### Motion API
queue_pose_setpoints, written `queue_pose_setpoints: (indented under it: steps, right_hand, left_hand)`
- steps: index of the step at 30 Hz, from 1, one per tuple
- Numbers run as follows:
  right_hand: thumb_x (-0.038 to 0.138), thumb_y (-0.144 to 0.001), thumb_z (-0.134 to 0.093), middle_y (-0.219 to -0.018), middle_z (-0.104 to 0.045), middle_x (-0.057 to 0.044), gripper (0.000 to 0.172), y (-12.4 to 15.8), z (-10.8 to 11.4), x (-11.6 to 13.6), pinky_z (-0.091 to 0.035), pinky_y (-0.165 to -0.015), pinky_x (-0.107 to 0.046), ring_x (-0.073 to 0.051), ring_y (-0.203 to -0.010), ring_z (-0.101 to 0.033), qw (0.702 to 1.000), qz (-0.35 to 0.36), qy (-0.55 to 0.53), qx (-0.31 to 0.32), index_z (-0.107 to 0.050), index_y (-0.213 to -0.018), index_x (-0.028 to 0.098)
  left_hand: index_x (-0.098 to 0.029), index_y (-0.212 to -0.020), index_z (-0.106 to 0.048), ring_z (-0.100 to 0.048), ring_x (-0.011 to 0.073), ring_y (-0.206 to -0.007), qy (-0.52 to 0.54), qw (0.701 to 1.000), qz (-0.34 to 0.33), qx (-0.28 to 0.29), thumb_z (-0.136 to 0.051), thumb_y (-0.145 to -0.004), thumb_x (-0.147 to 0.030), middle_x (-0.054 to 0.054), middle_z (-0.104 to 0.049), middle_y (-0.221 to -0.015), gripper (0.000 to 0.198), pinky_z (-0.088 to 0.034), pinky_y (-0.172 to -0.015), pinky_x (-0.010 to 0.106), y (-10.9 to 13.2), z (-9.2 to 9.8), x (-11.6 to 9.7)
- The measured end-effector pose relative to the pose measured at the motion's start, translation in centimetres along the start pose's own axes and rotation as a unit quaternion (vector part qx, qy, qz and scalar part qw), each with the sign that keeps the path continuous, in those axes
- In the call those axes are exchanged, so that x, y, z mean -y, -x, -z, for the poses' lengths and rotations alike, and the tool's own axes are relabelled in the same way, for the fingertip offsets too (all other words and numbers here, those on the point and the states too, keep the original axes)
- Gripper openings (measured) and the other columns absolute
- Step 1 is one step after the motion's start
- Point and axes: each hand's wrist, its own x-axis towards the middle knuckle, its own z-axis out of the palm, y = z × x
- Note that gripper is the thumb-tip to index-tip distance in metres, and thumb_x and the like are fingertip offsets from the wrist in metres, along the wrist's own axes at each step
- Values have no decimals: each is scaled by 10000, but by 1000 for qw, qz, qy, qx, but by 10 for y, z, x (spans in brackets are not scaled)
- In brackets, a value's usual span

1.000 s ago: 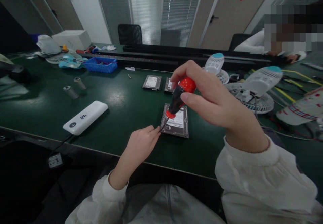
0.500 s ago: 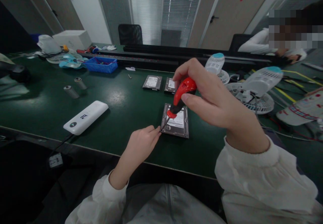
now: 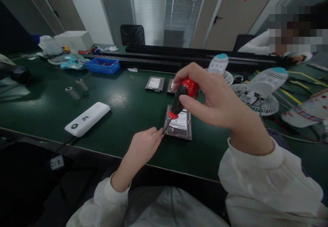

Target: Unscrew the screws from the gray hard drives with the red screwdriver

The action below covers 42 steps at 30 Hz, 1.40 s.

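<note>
My right hand (image 3: pixel 212 99) is closed around the red and black handle of a screwdriver (image 3: pixel 178 100). The shaft slants down and left, its tip by the near left corner of a hard drive (image 3: pixel 181 129) lying label up. At that same corner, my left hand (image 3: pixel 145 143) has its fingertips pinched together beside the tip; whatever is between them is too small to make out. Behind lie two more hard drives, one in plain sight (image 3: pixel 155 83) and the other (image 3: pixel 171 85) partly covered by my right hand.
A white power bank (image 3: pixel 87 119) with a cable and two metal cylinders (image 3: pixel 72 93) are on the green table (image 3: pixel 123 117) to the left. Farther back is a blue basket (image 3: pixel 104 66). White fans (image 3: pixel 266 83) stand at right, near a person's arm (image 3: pixel 256 42).
The screwdriver handle has turned in my right hand, showing more black at its side. My right fingers have shifted slightly; my left hand and the hard drive keep their places.
</note>
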Motion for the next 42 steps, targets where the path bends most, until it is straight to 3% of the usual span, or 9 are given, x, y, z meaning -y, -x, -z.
queue_pose_setpoints:
  steps: [5,10,12,19,25,32,38,42]
  right_hand:
    - [511,-901,-603,-744,-611,6,338,0,-2,1,-326,-593,-292,-121,-600,-491,997,-20,69,-36,-587,-1013,192]
    - [368,-923,-520,-1041,-672,-55,254,0,0,3,-425,-714,-329,-169,-795,-588,999,13,33,-7,-569,-1109,202]
    - [337,-912,-521,-1073,-669,-69,278,0,0,3,-430,-721,-327,-168,-806,-589,1000,16,15,-2,-566,-1140,184]
    - [628,-878,-593,-782,-605,-7,503,-1,2,0,-335,-627,-301,-139,-637,-492,997,-37,60,15,-588,-1106,180]
    - [387,-936,-482,-1029,-637,-74,345,1,2,1,-400,-718,-332,-177,-814,-560,1000,-8,-9,24,-525,-1189,156]
    - [504,-927,-557,-688,-545,26,357,0,3,0,-340,-630,-295,-123,-613,-472,998,-46,51,11,-595,-1072,180]
    - [343,-897,-551,-963,-631,-26,292,1,1,-1,-395,-688,-304,-143,-757,-541,1000,-12,16,18,-534,-1145,191]
    - [472,-901,-591,-790,-589,6,346,0,-1,-1,-344,-627,-292,-121,-639,-478,998,-32,50,3,-558,-1089,183]
  left_hand:
    - [-191,-1253,-679,-656,159,-744,4,1000,-1,0,-469,-1050,-273,20,-671,-890,303,-443,-607,260,-1,0,0]
    - [-192,-1263,-675,-657,155,-745,1,1000,-1,0,-451,-1055,-276,27,-679,-900,317,-444,-610,254,0,0,0]
    - [-186,-1257,-678,-657,157,-739,0,1000,0,2,-453,-1054,-275,29,-682,-901,316,-447,-607,256,0,0,1]
    - [-190,-1272,-672,-658,148,-749,-2,1000,1,-3,-464,-1052,-279,30,-691,-911,316,-449,-616,243,0,0,1]
    - [-189,-1259,-680,-655,157,-736,-1,1000,-1,-4,-456,-1054,-277,26,-677,-887,317,-449,-604,255,0,-1,1]
    - [-201,-1274,-668,-661,148,-760,-2,1000,2,6,-452,-1057,-282,29,-691,-919,317,-457,-629,241,1,-1,2]
    - [-189,-1265,-675,-661,156,-757,0,1000,0,0,-456,-1057,-282,28,-684,-908,317,-453,-620,255,1,-2,2]
    - [-184,-1262,-677,-659,157,-750,3,1000,-1,-5,-465,-1054,-276,27,-683,-906,311,-446,-615,257,1,-2,2]
